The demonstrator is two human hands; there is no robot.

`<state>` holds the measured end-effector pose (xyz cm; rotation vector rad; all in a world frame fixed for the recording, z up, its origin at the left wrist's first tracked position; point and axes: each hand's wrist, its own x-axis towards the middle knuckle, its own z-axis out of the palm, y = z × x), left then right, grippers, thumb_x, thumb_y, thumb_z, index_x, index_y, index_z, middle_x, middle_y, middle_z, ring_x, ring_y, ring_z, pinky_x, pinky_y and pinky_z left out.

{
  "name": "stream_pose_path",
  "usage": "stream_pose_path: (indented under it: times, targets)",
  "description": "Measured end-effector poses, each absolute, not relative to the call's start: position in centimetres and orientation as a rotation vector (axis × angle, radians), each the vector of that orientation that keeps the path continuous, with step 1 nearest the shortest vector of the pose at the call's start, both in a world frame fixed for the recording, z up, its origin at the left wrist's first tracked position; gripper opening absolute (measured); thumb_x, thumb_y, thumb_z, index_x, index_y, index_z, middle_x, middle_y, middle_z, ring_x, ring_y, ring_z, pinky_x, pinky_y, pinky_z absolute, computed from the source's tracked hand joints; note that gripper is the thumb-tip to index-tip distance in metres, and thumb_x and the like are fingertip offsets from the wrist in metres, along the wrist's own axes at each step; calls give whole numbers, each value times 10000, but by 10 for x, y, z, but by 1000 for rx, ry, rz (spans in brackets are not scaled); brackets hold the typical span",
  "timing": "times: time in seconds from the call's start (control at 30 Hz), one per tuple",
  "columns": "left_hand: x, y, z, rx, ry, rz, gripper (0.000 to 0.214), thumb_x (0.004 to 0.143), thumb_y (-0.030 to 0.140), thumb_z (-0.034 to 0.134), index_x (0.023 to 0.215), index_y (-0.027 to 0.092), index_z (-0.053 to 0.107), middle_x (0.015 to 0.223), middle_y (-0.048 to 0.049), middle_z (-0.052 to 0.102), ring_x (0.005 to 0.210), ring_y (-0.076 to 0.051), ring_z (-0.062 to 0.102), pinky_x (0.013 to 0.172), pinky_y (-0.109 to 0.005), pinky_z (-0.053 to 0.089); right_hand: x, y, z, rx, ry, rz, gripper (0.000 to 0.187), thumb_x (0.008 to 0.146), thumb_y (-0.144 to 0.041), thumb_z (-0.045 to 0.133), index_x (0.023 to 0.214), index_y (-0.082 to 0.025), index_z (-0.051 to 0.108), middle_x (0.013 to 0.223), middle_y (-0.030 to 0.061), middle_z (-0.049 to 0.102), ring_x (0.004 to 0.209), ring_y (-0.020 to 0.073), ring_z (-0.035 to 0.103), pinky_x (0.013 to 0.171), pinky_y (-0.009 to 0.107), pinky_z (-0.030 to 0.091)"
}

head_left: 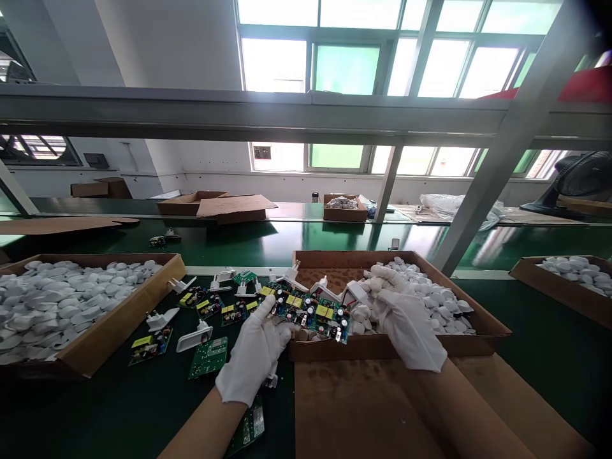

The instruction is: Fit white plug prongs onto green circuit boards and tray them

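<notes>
Left hand (pixel 255 352), gripped circuit boards (pixel 313 310), too small to read

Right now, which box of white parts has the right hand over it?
The middle box, with the right hand over its white parts; the left box, right box and small far box have no hand over them.

- Strong daylight enters by the windows (pixel 347 70), from twelve to two o'clock; several panes are burned to pure white.
- The far green surface (pixel 296 237) is glossy, with white glare toward three o'clock.
- The near worktop (pixel 119 421) is quite dim at eight o'clock.
- At two o'clock, the extreme corner is dark and blurred.
</notes>
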<state>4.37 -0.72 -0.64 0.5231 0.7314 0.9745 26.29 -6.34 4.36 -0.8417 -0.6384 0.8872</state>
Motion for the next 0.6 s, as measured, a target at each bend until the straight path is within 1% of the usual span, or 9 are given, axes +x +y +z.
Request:
stream_pose_path:
  times: [0.1,0.13,0.2,0.23,0.3,0.37,0.4,0.5,0.6]
  targets:
    - [44,-4,-14,527,717,962,150,771,113,483,880,158,576,528,-13,536,588,-142,577,552,-222,496,261,-68,43,-854,-686,915,377,557,-166,597,923,-250,563,621,-43,550,619,126,562,602,282,508]
    - [45,-5,-12,542,716,986,144,765,78,472,827,154,576,494,0,515,538,-126,560,547,-215,491,261,-69,44,-882,-717,903,378,570,-176,589,939,-251,560,606,-45,540,607,128,559,598,293,508]
    - [49,-9,-5,615,719,1054,187,740,17,470,817,162,559,488,19,506,494,-107,538,538,-201,481,262,-69,44,-944,-770,848,366,603,-199,566,966,-246,554,626,-36,545,646,147,567,630,324,504]
    - [52,-12,1,651,734,1085,201,733,13,482,841,170,547,518,20,521,505,-108,542,532,-198,477,264,-68,44,-982,-779,789,356,618,-211,562,972,-241,552,674,-23,563,706,160,572,667,335,496]
    - [57,-18,14,684,763,1105,165,741,69,519,863,180,518,632,6,561,580,-126,566,534,-210,479,268,-65,44,-1085,-800,618,320,646,-249,568,964,-229,558,835,11,590,857,184,550,760,348,462]
    - [61,-22,24,698,761,1096,63,746,156,551,770,174,496,655,4,554,593,-136,564,507,-219,473,271,-63,44,-1212,-906,464,290,682,-299,556,961,-218,566,992,35,572,970,196,500,846,358,408]
    - [62,-23,27,724,751,1087,89,739,191,567,717,172,483,637,9,543,577,-135,557,498,-222,468,270,-62,44,-1274,-1008,416,282,702,-320,539,961,-214,573,1033,42,563,998,200,483,878,364,380]
    - [61,-25,29,856,733,1052,175,685,237,636,640,163,484,554,15,528,505,-126,530,493,-223,454,264,-64,44,-1346,-1350,463,252,752,-343,479,943,-230,598,1019,29,584,993,200,489,916,364,334]
    - [60,-26,27,977,777,1017,237,611,286,698,602,146,506,529,-13,562,493,-146,543,522,-244,455,254,-66,44,-1323,-1506,622,223,772,-348,441,827,-232,623,875,12,626,858,186,552,813,325,409]
